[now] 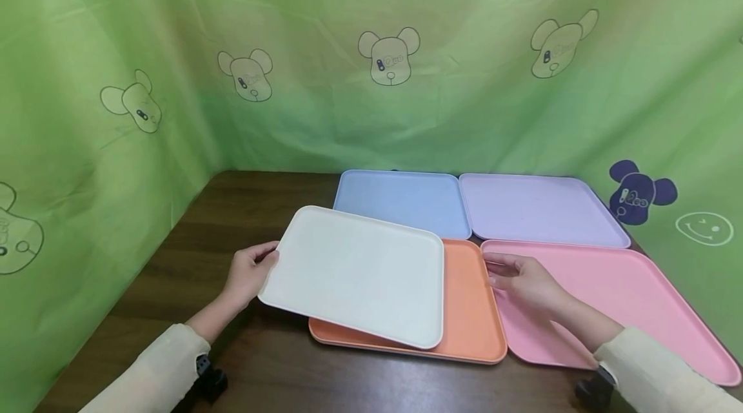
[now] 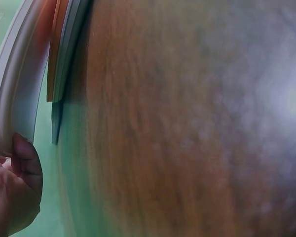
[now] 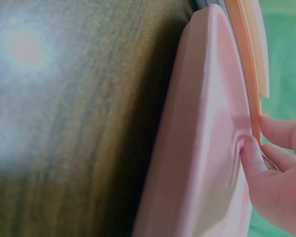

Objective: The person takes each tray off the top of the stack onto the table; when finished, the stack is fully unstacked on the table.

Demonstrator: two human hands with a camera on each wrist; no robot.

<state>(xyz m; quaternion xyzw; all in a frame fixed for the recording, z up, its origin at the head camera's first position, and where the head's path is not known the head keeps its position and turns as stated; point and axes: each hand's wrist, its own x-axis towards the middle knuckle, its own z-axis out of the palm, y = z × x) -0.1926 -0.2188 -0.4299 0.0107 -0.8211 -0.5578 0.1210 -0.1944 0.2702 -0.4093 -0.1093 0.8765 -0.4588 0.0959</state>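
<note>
My left hand [image 1: 246, 276] holds a white rectangular tray [image 1: 356, 274] by its left edge. In the left wrist view, the thumb lies at the rim of this white tray [image 2: 7, 103] from below. The white tray slants over an orange tray [image 1: 467, 300] and covers most of it. My right hand [image 1: 531, 284] is at the orange tray's right edge, its fingertips touching the rim. In the right wrist view, the thumb of this right hand [image 3: 281, 173] reaches down beside a pink tray [image 3: 187, 163], nothing lifted.
A blue tray [image 1: 406, 200] and a lilac tray [image 1: 540, 210] lie along the back. The pink tray is at the right, beside the orange one. More tray rims show under the orange tray. Brown wooden table [image 1: 145, 297] shows at the left; a green curtain [image 1: 325, 110] hangs behind.
</note>
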